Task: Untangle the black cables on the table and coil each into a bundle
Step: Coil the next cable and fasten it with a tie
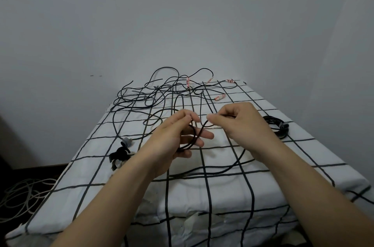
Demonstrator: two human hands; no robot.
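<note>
Black cables (pixel 153 93) lie tangled; coiled bundle (pixel 276 126) right

2 bare forearms reach forward, hands close together. Left hand (pixel 178 135) and right hand (pixel 240 123) each pinch a black cable (pixel 194 135) between thumb and fingers.

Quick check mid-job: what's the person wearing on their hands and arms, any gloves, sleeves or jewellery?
Nothing is worn that shows. The left hand and right hand are bare: no gloves, rings, watch or bracelet visible. The left forearm and right forearm are uncovered down to the frame's bottom edge; no sleeve comes into view.
</note>
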